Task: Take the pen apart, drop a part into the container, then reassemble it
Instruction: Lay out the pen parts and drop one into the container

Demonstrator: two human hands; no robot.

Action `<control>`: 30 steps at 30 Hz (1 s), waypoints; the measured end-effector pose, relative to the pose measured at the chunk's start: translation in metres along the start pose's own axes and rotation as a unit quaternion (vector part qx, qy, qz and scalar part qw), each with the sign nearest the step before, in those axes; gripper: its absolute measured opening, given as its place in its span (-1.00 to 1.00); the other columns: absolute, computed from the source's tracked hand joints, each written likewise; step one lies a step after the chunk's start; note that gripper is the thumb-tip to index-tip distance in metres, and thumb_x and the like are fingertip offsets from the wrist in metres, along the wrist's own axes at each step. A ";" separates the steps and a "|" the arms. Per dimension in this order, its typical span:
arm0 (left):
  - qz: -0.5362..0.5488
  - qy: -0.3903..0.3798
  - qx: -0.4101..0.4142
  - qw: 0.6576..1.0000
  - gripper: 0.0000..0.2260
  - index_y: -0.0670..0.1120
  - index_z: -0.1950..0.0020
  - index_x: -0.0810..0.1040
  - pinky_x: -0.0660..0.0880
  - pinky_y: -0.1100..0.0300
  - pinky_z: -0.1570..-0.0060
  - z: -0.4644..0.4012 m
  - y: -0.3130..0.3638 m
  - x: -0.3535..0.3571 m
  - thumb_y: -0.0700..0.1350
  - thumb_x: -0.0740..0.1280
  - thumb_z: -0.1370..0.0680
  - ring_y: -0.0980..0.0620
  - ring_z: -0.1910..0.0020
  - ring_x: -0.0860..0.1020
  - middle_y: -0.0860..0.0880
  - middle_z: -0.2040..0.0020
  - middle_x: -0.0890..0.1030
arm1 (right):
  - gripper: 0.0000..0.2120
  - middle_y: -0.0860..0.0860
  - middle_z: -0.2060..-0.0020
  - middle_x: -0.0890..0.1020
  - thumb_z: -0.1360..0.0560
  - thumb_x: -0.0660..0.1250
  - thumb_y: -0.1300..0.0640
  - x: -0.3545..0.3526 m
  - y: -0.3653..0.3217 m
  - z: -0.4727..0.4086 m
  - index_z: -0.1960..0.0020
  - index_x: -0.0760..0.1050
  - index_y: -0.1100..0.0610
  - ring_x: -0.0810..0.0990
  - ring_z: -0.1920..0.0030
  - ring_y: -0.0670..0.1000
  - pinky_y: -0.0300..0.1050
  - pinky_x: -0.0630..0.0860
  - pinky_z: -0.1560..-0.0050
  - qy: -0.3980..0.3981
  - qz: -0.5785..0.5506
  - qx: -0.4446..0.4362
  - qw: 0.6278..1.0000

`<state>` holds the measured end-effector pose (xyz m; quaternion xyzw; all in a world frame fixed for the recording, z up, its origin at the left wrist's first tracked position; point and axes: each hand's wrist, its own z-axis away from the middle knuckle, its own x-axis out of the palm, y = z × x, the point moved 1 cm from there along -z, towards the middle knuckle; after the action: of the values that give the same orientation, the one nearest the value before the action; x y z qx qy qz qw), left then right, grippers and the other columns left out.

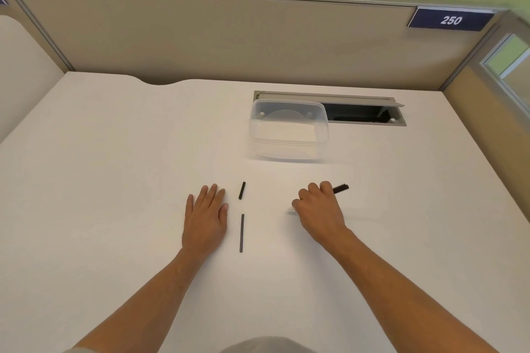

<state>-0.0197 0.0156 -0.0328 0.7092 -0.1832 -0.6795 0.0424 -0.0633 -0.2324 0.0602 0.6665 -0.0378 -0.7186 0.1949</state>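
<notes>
The pen lies in pieces on the white desk (114, 180). A short black cap piece (242, 190) and a long thin black refill (242, 233) rest side by side between my hands. My left hand (206, 221) lies flat and open on the desk, just left of both pieces, touching neither. My right hand (318, 209) is curled shut around a black pen barrel (340, 188), whose end sticks out past my fingers to the right. A clear plastic container (288, 130) stands open behind the pieces, nothing visible inside it.
A grey cable hatch (367, 112) with a dark opening sits in the desk right behind the container. Beige partition walls close off the back and right; a blue sign reading 250 (450, 19) hangs at the upper right.
</notes>
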 end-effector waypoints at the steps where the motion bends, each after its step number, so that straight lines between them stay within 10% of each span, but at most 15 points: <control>1: -0.003 -0.008 -0.002 1.000 -0.55 -0.07 -0.46 0.34 0.04 -0.13 -0.50 -0.001 0.000 0.001 0.02 -0.02 -0.61 -0.08 -0.52 0.20 -0.06 -0.50 0.33 | -0.78 -0.05 0.53 0.47 -0.17 0.40 0.30 -0.002 -0.001 -0.001 0.50 0.46 0.03 0.46 0.38 0.05 -0.03 0.25 0.12 0.001 0.028 -0.019 0.999; 30: -0.006 -0.009 -0.005 1.000 -0.54 -0.09 -0.46 0.34 0.04 -0.15 -0.50 0.000 0.000 0.004 0.01 -0.01 -0.61 -0.09 -0.52 0.21 -0.08 -0.50 0.34 | -0.80 -0.09 0.40 0.55 -0.29 0.35 0.25 -0.012 0.000 -0.014 0.41 0.48 0.00 0.49 0.26 0.02 -0.09 0.41 0.09 -0.025 0.118 -0.055 0.991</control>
<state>-0.0200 0.0141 -0.0360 0.7037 -0.1762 -0.6872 0.0404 -0.0490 -0.2254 0.0705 0.6276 -0.0810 -0.7079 0.3137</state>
